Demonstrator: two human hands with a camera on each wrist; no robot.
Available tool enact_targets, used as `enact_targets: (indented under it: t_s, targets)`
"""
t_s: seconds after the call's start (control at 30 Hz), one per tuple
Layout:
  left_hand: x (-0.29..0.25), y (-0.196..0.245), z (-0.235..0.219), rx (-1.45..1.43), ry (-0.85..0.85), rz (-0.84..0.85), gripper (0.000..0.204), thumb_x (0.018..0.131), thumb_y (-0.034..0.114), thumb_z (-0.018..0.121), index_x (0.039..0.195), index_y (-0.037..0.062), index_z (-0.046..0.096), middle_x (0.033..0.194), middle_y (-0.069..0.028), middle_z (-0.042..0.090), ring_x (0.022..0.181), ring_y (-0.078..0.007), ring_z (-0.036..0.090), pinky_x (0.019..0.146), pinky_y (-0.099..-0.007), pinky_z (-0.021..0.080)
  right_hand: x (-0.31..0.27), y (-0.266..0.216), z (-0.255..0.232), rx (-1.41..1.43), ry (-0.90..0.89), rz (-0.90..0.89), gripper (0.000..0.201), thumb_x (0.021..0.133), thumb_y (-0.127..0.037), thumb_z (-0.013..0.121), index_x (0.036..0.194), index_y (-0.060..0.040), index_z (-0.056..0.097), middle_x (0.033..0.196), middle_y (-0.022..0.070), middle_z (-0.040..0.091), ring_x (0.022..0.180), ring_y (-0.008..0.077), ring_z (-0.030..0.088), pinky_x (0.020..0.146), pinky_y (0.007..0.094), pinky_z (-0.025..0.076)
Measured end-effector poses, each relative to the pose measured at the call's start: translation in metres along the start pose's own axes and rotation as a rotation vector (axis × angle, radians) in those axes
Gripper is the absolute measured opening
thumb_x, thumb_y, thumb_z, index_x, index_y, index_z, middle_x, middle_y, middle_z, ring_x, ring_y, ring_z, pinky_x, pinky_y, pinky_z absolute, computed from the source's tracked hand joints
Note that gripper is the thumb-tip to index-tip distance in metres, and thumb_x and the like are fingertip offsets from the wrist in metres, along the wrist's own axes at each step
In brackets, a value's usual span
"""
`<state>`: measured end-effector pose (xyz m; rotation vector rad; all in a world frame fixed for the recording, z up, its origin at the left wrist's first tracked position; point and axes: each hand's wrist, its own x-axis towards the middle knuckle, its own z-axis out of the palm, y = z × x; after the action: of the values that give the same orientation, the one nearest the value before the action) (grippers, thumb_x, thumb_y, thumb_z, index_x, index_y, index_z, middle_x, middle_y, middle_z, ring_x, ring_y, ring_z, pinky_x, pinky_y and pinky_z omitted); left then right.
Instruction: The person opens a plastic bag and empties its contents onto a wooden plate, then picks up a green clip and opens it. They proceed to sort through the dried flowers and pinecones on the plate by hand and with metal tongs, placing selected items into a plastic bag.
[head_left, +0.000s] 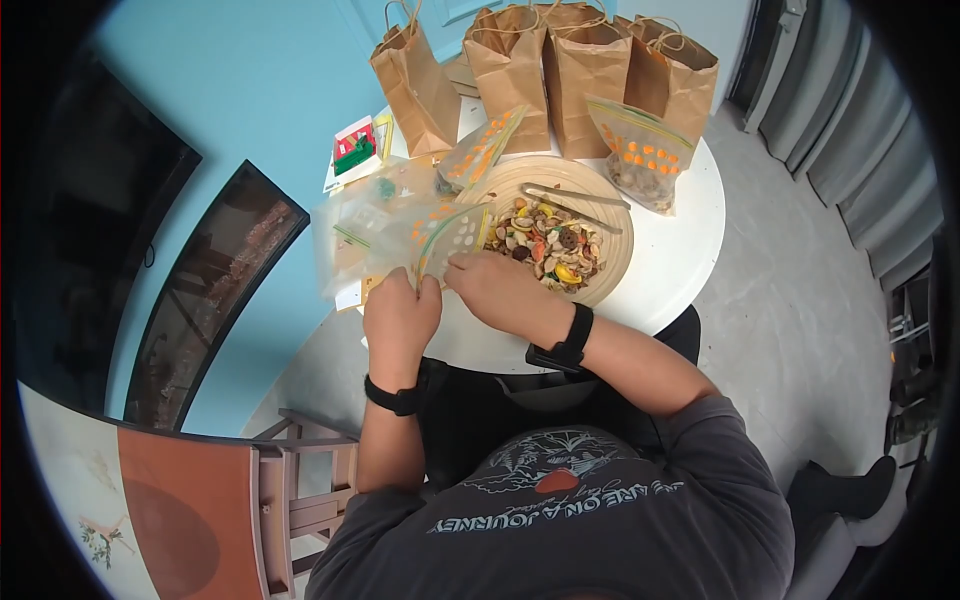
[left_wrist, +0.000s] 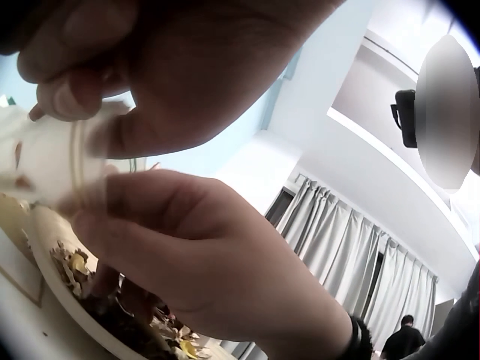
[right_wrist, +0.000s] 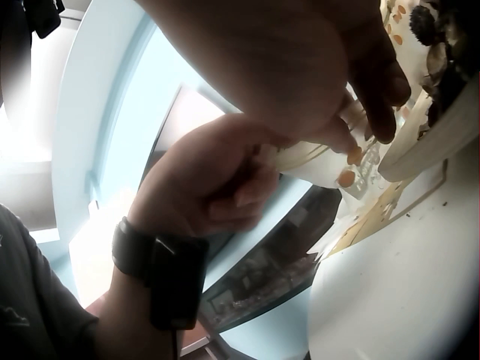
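Both hands work at the mouth of a clear zip bag (head_left: 462, 238) with a coloured zip strip and orange dots. My left hand (head_left: 400, 312) pinches the bag's top edge at one end. Close beside it, my right hand (head_left: 508, 295) pinches the same edge, its fingers bent. In the left wrist view, the bag's whitish plastic (left_wrist: 45, 161) stretches away from the fingers. The right wrist view shows the zip strip (right_wrist: 304, 155) running between the two hands. Just beyond the right hand lies a round wooden tray (head_left: 618, 250) bearing a heap of mixed dried slices (head_left: 545, 245).
Metal tongs (head_left: 575, 205) lie across the tray. A filled zip bag (head_left: 645, 170) stands to its right, another zip bag (head_left: 480, 150) behind it. Flat clear bags (head_left: 370, 225) lie at left near a red-and-green box (head_left: 355, 150). Several paper bags (head_left: 510, 85) line the white table's (head_left: 690, 245) back.
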<state>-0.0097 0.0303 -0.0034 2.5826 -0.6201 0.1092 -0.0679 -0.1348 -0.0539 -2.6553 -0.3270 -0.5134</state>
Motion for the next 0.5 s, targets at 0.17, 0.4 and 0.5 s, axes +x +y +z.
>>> enact_targets:
  t_s: [0.17,0.4,0.5]
  targets:
    - [0.008,-0.01,0.0,0.092,0.361,0.062,0.035,0.096,0.023,0.066,0.11,-0.0084,0.073,0.076,-0.0277,0.072,0.071,-0.0458,0.073,0.067,-0.0525,0.058,-0.001,-0.001,-0.003,-0.087,0.006,0.01,0.013,0.088,-0.005,0.064,0.097,-0.0003,0.072,0.11,0.0147,0.072,0.105,0.0361,0.071,0.086,0.045,0.061]
    - [0.014,-0.012,0.006,-0.23,0.364,0.147,0.031,0.096,0.011,0.068,0.12,-0.0074,0.073,0.064,-0.0179,0.069,0.056,-0.0323,0.07,0.057,-0.0404,0.054,-0.022,0.013,-0.046,0.095,0.37,0.051,0.018,0.087,-0.004,0.064,0.103,-0.0017,0.071,0.095,0.0179,0.07,0.093,0.04,0.071,0.083,0.0474,0.06]
    - [0.013,-0.014,0.009,-0.298,0.372,0.174,0.034,0.095,0.011,0.07,0.123,-0.0072,0.072,0.061,-0.0151,0.067,0.051,-0.0265,0.065,0.054,-0.0368,0.05,-0.05,0.049,-0.069,0.002,0.47,0.268,0.023,0.085,-0.004,0.066,0.107,-0.0006,0.074,0.097,0.0216,0.072,0.091,0.0421,0.071,0.084,0.0485,0.059]
